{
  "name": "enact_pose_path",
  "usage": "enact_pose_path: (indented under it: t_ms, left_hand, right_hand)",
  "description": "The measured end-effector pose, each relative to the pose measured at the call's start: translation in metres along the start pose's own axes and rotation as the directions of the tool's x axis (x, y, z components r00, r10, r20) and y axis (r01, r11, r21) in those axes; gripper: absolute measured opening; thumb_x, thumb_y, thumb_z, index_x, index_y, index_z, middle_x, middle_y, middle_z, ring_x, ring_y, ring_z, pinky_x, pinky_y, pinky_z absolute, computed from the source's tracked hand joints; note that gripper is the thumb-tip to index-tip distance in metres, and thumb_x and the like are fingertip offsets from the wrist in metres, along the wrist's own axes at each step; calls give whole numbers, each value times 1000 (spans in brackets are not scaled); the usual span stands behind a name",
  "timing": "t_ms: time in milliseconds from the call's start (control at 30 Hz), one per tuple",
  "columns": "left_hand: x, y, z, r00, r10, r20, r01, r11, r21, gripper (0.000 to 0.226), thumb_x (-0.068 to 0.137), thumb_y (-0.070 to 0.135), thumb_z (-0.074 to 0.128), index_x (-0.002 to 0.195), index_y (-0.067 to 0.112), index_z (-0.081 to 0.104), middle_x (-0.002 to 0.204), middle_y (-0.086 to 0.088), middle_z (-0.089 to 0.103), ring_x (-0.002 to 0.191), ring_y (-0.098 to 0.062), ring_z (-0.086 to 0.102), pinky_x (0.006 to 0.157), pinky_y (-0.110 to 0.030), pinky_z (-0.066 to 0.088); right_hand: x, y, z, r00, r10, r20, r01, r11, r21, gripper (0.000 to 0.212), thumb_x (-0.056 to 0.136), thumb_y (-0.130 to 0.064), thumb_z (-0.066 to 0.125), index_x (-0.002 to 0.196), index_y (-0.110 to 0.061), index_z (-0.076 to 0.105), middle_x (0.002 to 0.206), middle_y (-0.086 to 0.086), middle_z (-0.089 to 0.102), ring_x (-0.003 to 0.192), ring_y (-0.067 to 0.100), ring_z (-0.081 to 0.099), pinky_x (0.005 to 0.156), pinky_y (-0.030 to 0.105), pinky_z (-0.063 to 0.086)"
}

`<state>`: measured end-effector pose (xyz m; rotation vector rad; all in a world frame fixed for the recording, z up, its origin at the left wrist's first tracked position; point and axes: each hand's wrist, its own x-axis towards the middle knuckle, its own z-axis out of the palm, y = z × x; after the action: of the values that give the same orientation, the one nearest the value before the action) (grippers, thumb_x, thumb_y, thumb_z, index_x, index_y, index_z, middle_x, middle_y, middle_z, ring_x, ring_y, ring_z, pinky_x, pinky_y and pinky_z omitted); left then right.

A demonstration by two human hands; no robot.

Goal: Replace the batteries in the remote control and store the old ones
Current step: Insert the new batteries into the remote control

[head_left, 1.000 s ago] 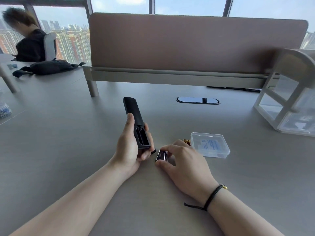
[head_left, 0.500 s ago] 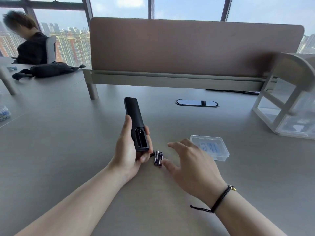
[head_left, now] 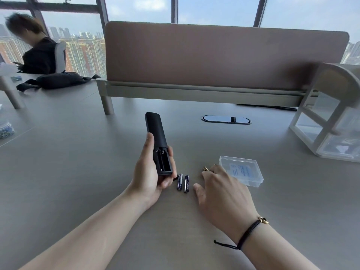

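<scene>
My left hand (head_left: 150, 172) holds a black remote control (head_left: 155, 133) back side up, its battery compartment (head_left: 163, 160) uncovered and empty. Two dark blue batteries (head_left: 183, 183) lie side by side on the grey table (head_left: 78, 172), just right of that hand. My right hand (head_left: 220, 190) hovers palm down to their right, fingers spread, fingertips over gold-tipped batteries (head_left: 205, 168) that are mostly hidden. A small clear plastic case (head_left: 243, 172) with its lid shut sits just beyond the right hand.
A beige desk divider (head_left: 214, 55) runs across the back. A white drawer organiser (head_left: 331, 123) stands at the right edge. An oval cable grommet (head_left: 226, 119) lies behind the remote. A person (head_left: 37, 55) sits far left, a black bag (head_left: 58, 80) beside them.
My right hand let go of the two dark blue batteries on the table, then moved right toward the gold-tipped batteries by the clear case. The left hand kept holding the remote.
</scene>
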<state>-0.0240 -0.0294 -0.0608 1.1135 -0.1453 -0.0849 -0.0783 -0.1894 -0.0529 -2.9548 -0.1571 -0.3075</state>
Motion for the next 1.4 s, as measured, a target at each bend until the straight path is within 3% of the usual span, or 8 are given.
enact_pose_path:
  t_ms: [300, 467, 633, 733, 867, 1000, 1133, 1400]
  left_hand:
    - [-1, 1, 0, 1000, -6, 19, 6, 1000, 5, 66, 92, 70, 29, 80, 10, 53, 53, -19, 48, 27, -19, 25, 39, -31, 13]
    - [-2, 1, 1, 998, -6, 70, 6, 1000, -3, 66, 91, 69, 30, 81, 10, 55, 52, -19, 48, 28, -19, 25, 37, -29, 14]
    - [-5, 2, 2, 992, -15, 127, 13, 1000, 21, 64, 90, 70, 31, 80, 12, 56, 51, -17, 47, 28, -19, 28, 38, -31, 13]
    - [-5, 2, 2, 988, -37, 153, 33, 999, 29, 67, 90, 72, 30, 79, 12, 56, 52, -17, 47, 30, -19, 29, 37, -27, 14]
    - [-6, 3, 3, 982, -53, 179, 48, 998, 34, 69, 91, 72, 29, 77, 10, 57, 55, -16, 47, 33, -21, 37, 37, -24, 15]
    - [-7, 3, 5, 976, -88, 197, 77, 995, 60, 70, 91, 72, 27, 75, 9, 55, 57, -12, 49, 36, -20, 43, 37, -21, 19]
    - [-13, 3, 13, 973, -100, 210, 74, 989, 128, 67, 88, 72, 27, 71, 14, 54, 53, -11, 47, 38, -20, 41, 43, -27, 12]
    - [-16, -1, 15, 965, -128, 231, 77, 973, 218, 76, 89, 73, 26, 75, 5, 55, 47, -6, 47, 43, -20, 34, 40, -24, 19]
  right_hand:
    - [1, -1, -3, 1000, 7, -17, -6, 998, 60, 16, 88, -18, 48, 89, -18, 64, 96, 1, 61, 78, 30, 64, 61, 37, 54]
    - [-2, -2, -4, 999, -17, -37, 21, 993, 117, 23, 84, -18, 48, 104, -19, 58, 101, 3, 64, 83, 29, 67, 64, 37, 55]
    - [-1, -2, -2, 998, -47, -35, 51, 990, 130, 11, 85, -17, 47, 87, -14, 58, 94, 7, 59, 74, 32, 61, 58, 35, 47]
    - [0, -3, -3, 988, -22, -152, 57, 971, 231, 11, 86, -19, 53, 93, -17, 62, 92, 3, 62, 77, 28, 61, 63, 37, 52]
    - [2, -8, -9, 954, 101, -283, 68, 845, 530, 10, 83, -18, 64, 91, -24, 67, 76, -7, 67, 63, 9, 58, 57, 17, 45]
    - [-1, -15, -17, 948, 172, -269, 140, 534, 834, 19, 83, -6, 70, 83, -24, 68, 66, -1, 71, 54, 11, 61, 54, 27, 51]
    - [-4, -19, -22, 954, 162, -250, 188, 326, 927, 25, 84, 2, 72, 77, -22, 68, 63, -5, 72, 53, 7, 64, 53, 20, 53]
    - [-6, -23, -14, 943, 109, -315, 254, 377, 891, 21, 83, -2, 75, 80, -22, 69, 68, 0, 76, 61, 18, 73, 62, 30, 59]
